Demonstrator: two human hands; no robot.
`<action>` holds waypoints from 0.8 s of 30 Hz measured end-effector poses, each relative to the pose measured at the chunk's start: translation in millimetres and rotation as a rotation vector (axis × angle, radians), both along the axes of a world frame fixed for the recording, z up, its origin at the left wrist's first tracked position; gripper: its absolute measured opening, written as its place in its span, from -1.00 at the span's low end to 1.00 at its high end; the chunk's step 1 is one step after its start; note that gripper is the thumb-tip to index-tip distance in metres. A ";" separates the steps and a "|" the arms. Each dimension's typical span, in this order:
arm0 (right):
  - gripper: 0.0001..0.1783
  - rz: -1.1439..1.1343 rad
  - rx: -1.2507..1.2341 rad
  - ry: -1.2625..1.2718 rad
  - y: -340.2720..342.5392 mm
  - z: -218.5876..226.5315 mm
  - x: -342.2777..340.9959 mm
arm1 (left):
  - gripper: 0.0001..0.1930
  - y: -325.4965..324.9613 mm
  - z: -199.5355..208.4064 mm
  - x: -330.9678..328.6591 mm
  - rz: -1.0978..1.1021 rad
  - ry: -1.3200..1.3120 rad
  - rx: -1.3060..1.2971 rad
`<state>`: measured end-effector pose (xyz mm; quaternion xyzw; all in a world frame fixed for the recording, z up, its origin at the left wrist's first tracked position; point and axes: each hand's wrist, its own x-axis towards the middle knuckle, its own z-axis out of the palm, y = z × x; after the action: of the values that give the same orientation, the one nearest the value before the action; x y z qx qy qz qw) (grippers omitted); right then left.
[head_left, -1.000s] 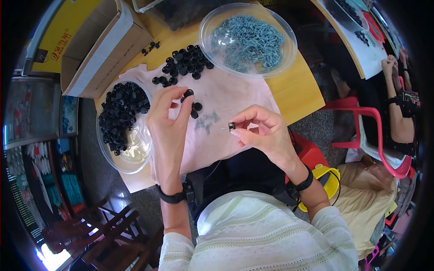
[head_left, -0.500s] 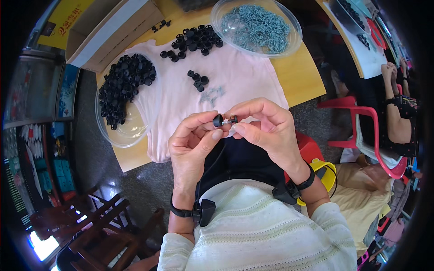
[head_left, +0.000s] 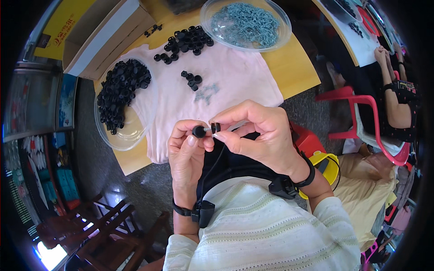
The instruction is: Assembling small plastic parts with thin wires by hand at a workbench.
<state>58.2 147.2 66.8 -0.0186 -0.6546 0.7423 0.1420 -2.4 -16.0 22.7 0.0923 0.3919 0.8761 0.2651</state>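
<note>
In front of my body, above my lap, my left hand (head_left: pixel 186 151) pinches a round black plastic cap (head_left: pixel 198 132) between thumb and fingers. My right hand (head_left: pixel 260 135) grips a second black round piece (head_left: pixel 215 128) by its edge. A short silvery screw (head_left: pixel 207 129) spans the gap between these two pieces. Beyond my hands, a small group of loose black caps (head_left: pixel 192 80) lies on the pale pink cloth (head_left: pixel 172 108). Further off is a larger cluster of black caps (head_left: pixel 185 43).
At left, a clear round tub (head_left: pixel 131 143) holds many black caps; another clear tub (head_left: pixel 285 36) at the far side is full of screws. A cardboard box (head_left: pixel 110 38) stands at the far left. To the right are a red chair (head_left: pixel 375 108) and another person's arm (head_left: pixel 393 99).
Both hands have shifted slightly left and down with the pieces. The left cap now turns its round face more toward me. The table appears moved a little leftward in view.
</note>
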 end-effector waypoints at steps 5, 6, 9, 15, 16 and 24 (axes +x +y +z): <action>-0.82 0.011 0.071 0.032 -1.5 1.7 -2.8 | -0.76 0.1 -1.8 -1.8 -0.004 -0.042 0.043; -0.82 0.008 0.068 0.035 -1.4 3.2 -3.0 | -0.76 0.0 -2.3 -1.7 0.004 -0.055 0.037; -0.82 0.023 0.062 0.005 -0.5 6.0 -3.5 | -0.76 -1.2 -3.2 -1.5 0.007 -0.060 0.003; -0.81 0.036 0.109 -0.008 2.2 2.0 -2.6 | -0.74 -1.3 -5.4 -2.7 0.002 0.003 -0.011; -0.81 0.032 0.104 -0.006 2.9 0.8 -2.2 | -0.74 -0.8 -5.3 -2.6 0.003 0.004 -0.012; -0.79 0.009 0.144 0.034 1.7 -0.5 -1.5 | -0.76 2.2 -6.7 -3.1 -0.012 -0.023 0.025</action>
<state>56.7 148.8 66.3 0.0071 -0.7039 0.6941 0.1508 -5.5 -13.8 16.1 0.0879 0.3774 0.8803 0.2737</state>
